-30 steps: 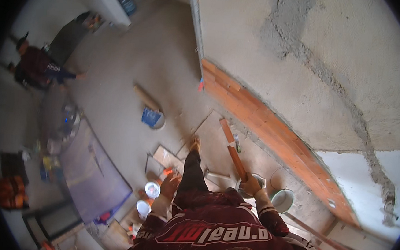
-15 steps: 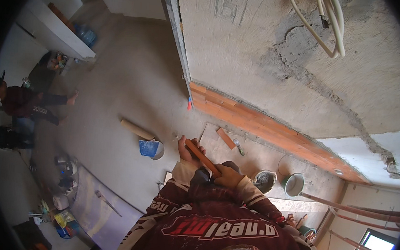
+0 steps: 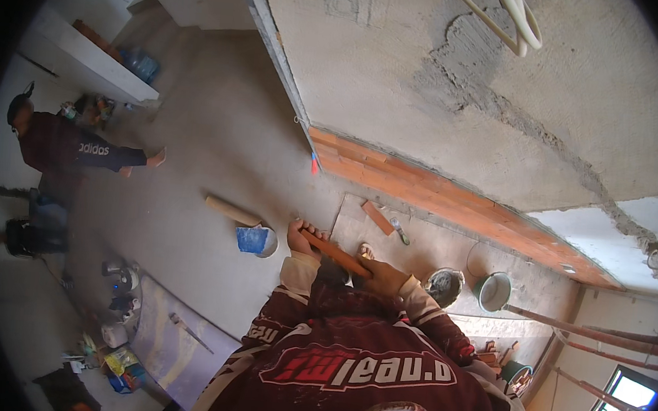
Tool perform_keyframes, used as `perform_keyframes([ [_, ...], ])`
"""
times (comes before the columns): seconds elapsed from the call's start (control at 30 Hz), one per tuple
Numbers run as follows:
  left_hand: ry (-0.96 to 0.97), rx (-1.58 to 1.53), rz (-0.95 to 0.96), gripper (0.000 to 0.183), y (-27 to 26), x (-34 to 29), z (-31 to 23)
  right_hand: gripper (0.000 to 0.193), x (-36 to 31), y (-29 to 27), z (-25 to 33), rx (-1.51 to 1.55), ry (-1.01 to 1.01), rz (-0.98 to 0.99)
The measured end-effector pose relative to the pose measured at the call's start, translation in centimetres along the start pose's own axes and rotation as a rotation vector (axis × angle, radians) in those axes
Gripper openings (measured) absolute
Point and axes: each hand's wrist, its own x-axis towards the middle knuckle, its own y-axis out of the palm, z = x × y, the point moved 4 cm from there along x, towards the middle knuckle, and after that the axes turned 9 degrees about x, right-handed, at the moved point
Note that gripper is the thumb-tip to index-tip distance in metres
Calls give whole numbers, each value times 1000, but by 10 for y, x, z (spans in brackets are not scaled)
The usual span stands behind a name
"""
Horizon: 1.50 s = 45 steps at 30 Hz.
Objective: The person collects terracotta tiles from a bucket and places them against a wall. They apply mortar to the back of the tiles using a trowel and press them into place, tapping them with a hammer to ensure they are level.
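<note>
A long, thin orange-brown brick tile (image 3: 338, 253) is held in front of my body, slanting down to the right. My left hand (image 3: 301, 239) grips its far left end, fingers curled around it. At the near right end my right hand (image 3: 386, 278) has hold of the tile, its back turned up and its fingertips hidden. Beyond my hands, another brick tile (image 3: 377, 218) lies on a sheet on the floor beside a brush (image 3: 400, 230). Rows of the same orange tiles (image 3: 437, 206) cover the bottom of the wall.
A bucket of grey mortar (image 3: 444, 287) and a second bucket (image 3: 492, 292) stand to my right, with long poles (image 3: 590, 330) past them. A blue-and-white container (image 3: 256, 241) and a cardboard-coloured roll (image 3: 232, 210) lie left. Another person (image 3: 56, 138) is at far left.
The view has shifted slightly. The tile has tilted a little flatter, both hands still on it. The person at far left has moved up and to the right in the view.
</note>
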Motion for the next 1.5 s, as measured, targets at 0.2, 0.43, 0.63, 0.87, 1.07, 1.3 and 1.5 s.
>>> perform_keyframes([
  [0.2,109,238,-164,37,-8,3,-16,43,3,-6,1,367,154,96],
  [0.43,47,270,-48,44,-24,71,-38,31,36,-6,-19,907,-84,-448],
  [0.63,-9,736,229,32,-29,92,-78,42,77,22,3,724,-78,-821],
  [0.87,-79,1073,225,31,-63,145,-121,62,131,46,4,811,9,-948],
  [1.07,4,1214,238,32,-44,192,-118,60,163,28,-28,858,-14,-1081],
  [1.3,227,1155,394,35,-2,283,-84,46,230,-52,-95,610,-228,-1211],
  [1.5,649,921,669,45,28,345,-60,46,282,-108,-111,548,-467,-1200],
])
